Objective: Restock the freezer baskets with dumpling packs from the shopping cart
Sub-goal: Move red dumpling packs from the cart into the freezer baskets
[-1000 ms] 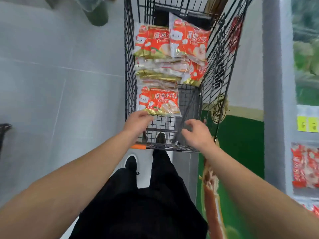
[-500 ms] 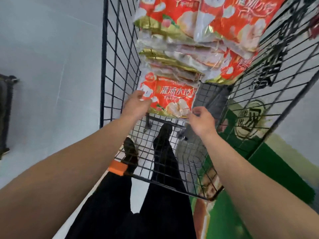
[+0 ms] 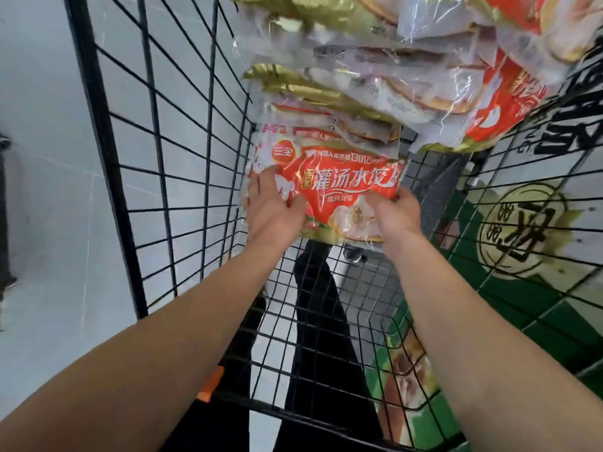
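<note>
From my head camera, both my arms reach into the black wire shopping cart (image 3: 156,177), which fills most of the frame. My left hand (image 3: 272,208) lies on the left end of the nearest dumpling pack (image 3: 339,187), an orange-red bag with white lettering and a gold lower edge, just above the centre of the frame. Its fingers (image 3: 261,182) are spread fairly flat on the plastic, the thumb angled toward the middle of the bag. My right hand (image 3: 394,213) grips the pack's right end, fingers curled round the edge and the thumb on the printed face.

Above it, toward the top of the frame, a stack of more dumpling packs (image 3: 375,89) leans over the one I hold, their clear and gold edges overlapping its upper edge. Through the cart's mesh floor I see my black trousers (image 3: 323,321). An orange clip (image 3: 212,384) sits on the cart's near rim at lower left. A green and white freezer cabinet panel (image 3: 528,243) runs along the right.
</note>
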### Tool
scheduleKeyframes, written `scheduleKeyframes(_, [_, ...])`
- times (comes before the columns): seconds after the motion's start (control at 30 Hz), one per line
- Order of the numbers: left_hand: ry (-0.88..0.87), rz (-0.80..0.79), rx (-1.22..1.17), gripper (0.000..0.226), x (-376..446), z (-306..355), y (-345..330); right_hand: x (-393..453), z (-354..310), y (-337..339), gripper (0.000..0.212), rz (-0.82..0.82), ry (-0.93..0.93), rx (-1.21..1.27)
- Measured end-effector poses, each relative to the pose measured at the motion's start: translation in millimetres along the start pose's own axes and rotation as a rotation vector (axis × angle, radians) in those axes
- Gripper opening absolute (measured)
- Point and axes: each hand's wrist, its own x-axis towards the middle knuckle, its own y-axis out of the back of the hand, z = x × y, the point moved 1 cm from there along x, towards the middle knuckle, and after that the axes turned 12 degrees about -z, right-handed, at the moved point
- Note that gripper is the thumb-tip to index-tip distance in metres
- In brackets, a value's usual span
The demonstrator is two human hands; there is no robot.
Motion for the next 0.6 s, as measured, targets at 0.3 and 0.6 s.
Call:
scheduleKeyframes(0.3, [0.195, -0.062, -0.281, 0.017, 7.8, -6.7, -10.4, -21.2, 28.0, 28.1, 0.03, 0.017, -0.153, 0.194])
scheduleKeyframes(0.6, [0.193, -0.092, -0.258, 0.015, -28.9, -18.5, 4.1, -67.1, 37.9, 28.9, 0.022, 0.082, -0.039, 0.117])
